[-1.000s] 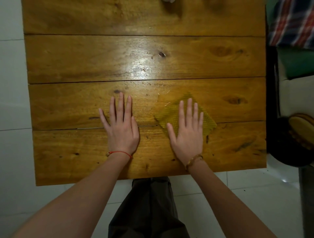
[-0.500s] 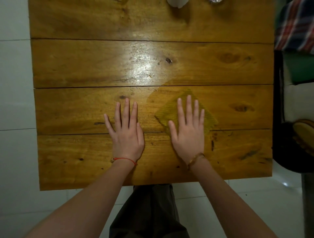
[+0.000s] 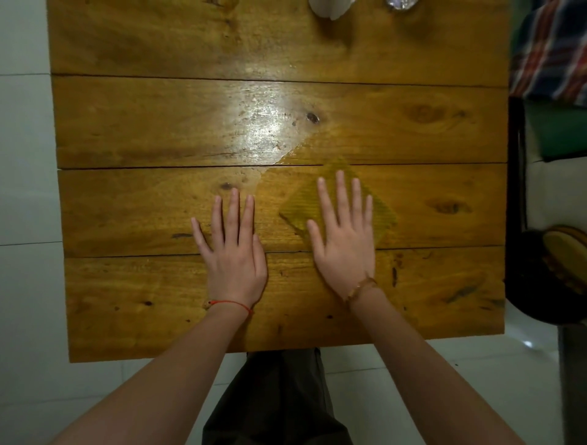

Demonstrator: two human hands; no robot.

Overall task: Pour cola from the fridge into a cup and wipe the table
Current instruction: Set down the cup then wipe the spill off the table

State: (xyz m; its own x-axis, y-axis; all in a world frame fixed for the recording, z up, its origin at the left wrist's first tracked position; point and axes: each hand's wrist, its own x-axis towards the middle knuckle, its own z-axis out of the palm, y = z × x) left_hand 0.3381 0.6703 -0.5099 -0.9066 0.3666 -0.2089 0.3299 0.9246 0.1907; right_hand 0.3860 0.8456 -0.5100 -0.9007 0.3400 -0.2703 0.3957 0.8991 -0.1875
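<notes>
A yellow-green cloth [image 3: 379, 208] lies flat on the wooden plank table [image 3: 158, 286], right of the middle. My right hand [image 3: 344, 244] rests flat on top of the cloth with its fingers spread. My left hand [image 3: 233, 254] lies flat on the bare wood beside it, fingers apart, holding nothing. A wet, duller patch of wood [image 3: 295, 178] spreads from the cloth toward the glossy middle plank. At the far edge a white object [image 3: 330, 8] and a shiny one [image 3: 401, 3] are cut off by the frame. No cola bottle is in view.
White floor tiles [image 3: 25, 190] surround the table. On the right stand a dark round stool with a yellow seat [image 3: 562, 270] and a plaid cloth over green furniture [image 3: 552, 54]. My dark trousers [image 3: 279, 397] show under the near edge.
The view has tilted up, so the table sits lower and the two objects at the far edge come into sight. My right hand slid the cloth slightly forward, and the wet patch shows more clearly.
</notes>
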